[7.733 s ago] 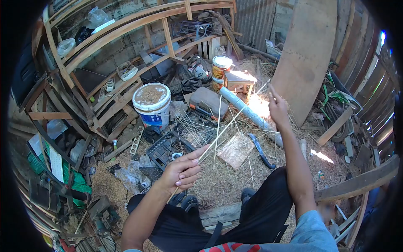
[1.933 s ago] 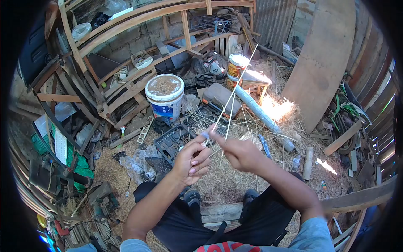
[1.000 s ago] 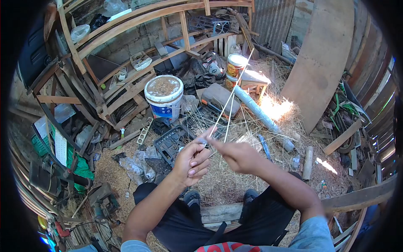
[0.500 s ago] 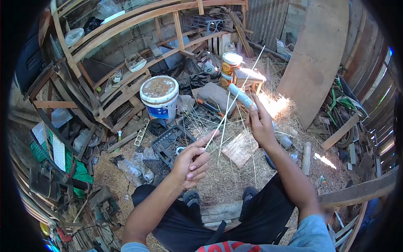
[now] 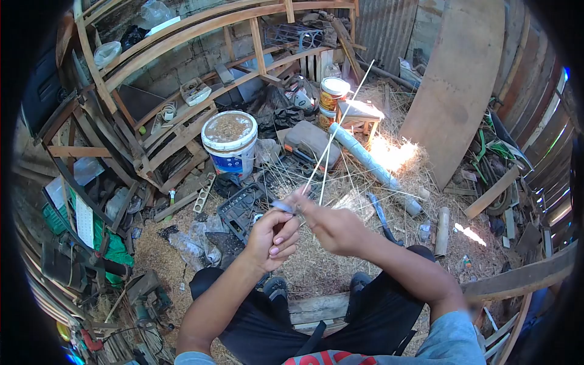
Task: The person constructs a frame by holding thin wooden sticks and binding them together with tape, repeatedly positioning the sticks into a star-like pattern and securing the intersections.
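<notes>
My left hand (image 5: 274, 240) is closed on the lower end of a thin pale bamboo strip (image 5: 340, 125), which slants up and away to the right. My right hand (image 5: 331, 226) has its fingers bent close against the left fingertips and is smeared by motion. Between the two hands shows a flat grey blade-like piece (image 5: 284, 207), blurred, at the right fingers. A second thin strip (image 5: 325, 173) crosses behind the first. Beyond the right hand, a pale blue pipe (image 5: 365, 158) lies slanting over the straw, and a long dark-handled blade (image 5: 378, 213) rests beside it.
A white bucket (image 5: 230, 146) stands ahead on the left, near a grey tool case (image 5: 310, 143). Stacked paint pails (image 5: 333, 94) and a small wooden stool (image 5: 359, 114) stand farther back. A wooden board (image 5: 456, 91) leans at right. A wooden beam (image 5: 523, 274) crosses at lower right.
My right hand has come down and left from in front of the pipe to the left fingertips. The pipe and long blade are now in fuller view. The strip's far tip has shifted slightly left.
</notes>
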Motion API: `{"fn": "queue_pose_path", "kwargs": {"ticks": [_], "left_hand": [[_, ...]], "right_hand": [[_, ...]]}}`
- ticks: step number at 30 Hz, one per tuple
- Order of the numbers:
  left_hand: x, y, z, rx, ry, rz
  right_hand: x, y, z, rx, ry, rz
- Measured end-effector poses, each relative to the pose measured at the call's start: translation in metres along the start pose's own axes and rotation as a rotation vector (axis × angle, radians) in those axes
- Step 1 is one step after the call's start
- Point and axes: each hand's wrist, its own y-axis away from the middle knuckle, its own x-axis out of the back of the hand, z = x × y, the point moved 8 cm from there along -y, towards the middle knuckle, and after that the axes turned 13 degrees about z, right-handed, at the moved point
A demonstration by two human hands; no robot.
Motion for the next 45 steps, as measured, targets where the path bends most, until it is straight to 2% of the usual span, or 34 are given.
{"fn": "queue_pose_path", "kwargs": {"ticks": [3,6,12,18,21,25,26,29,30,37,40,43,44,45], "left_hand": [[0.0,0.001,-0.001,0.045,0.05,-0.017],[-0.001,0.003,-0.003,0.078,0.117,-0.061],[0.0,0.002,-0.006,0.14,0.2,-0.082],[-0.011,0.009,-0.01,0.152,0.102,-0.198],[-0.009,0.01,-0.011,0.16,0.157,-0.155],[-0.006,0.006,-0.008,0.138,0.176,-0.12],[-0.002,0.004,-0.007,0.146,0.181,-0.116],[-0.005,0.006,-0.006,0.159,0.163,-0.155],[-0.008,0.007,-0.005,0.158,0.152,-0.178],[-0.011,0.008,-0.01,0.207,0.24,-0.236],[-0.012,0.008,-0.012,0.224,0.257,-0.219],[-0.012,0.009,-0.015,0.239,0.225,-0.215],[-0.012,0.01,-0.015,0.241,0.195,-0.225],[-0.012,0.01,-0.016,0.242,0.164,-0.234]], "right_hand": [[-0.007,0.001,-0.006,0.037,0.001,-0.038],[-0.003,-0.001,-0.006,0.087,0.126,-0.066],[-0.001,-0.003,-0.003,0.063,0.192,-0.059],[0.044,-0.021,0.043,-0.079,0.145,0.215],[0.05,-0.019,0.064,-0.273,0.097,0.111],[0.022,-0.012,0.023,-0.016,0.015,0.015],[0.015,-0.01,0.019,-0.058,-0.033,-0.049],[0.022,-0.015,0.019,-0.013,0.062,-0.027],[0.031,-0.02,0.021,0.027,0.049,0.142],[0.053,-0.022,0.064,-0.206,0.121,0.096],[0.062,-0.022,0.075,-0.145,0.144,0.194],[0.073,-0.021,0.095,-0.278,0.106,0.217],[0.08,-0.022,0.094,-0.17,0.128,0.295],[0.084,-0.022,0.101,-0.254,0.118,0.29]]}}
